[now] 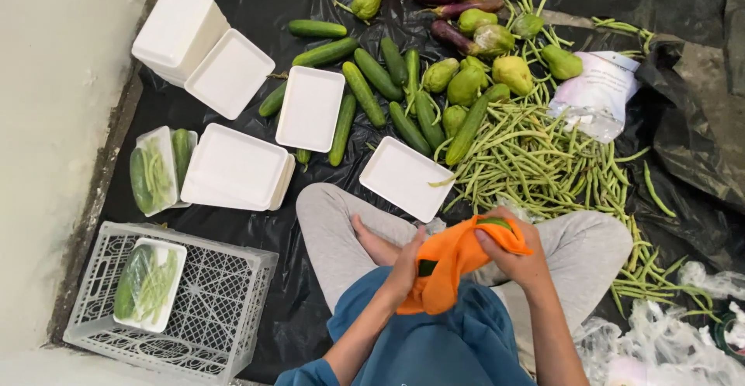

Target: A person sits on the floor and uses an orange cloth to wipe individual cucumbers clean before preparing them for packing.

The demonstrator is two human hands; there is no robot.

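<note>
Both my hands hold an orange cloth (pixel 454 258) wrapped around a green cucumber (pixel 493 222) above my lap. My left hand (pixel 405 268) grips the lower end of the cloth, where a bit of dark green shows. My right hand (pixel 518 252) grips the upper end, with the cucumber's tip peeking out by the fingers. I sit cross-legged in grey trousers on black plastic sheeting. An empty white foam tray (pixel 403 176) lies just in front of my knees.
Cucumbers (pixel 365 91), chayotes (pixel 466 83), aubergines (pixel 454 35) and a heap of green beans (pixel 543 161) lie on the sheeting (pixel 248 13). More white foam trays (pixel 233 170) lie left. A wrapped vegetable tray (pixel 149 281) sits in a white crate (pixel 209 301); another wrapped tray (pixel 155 169) lies above it.
</note>
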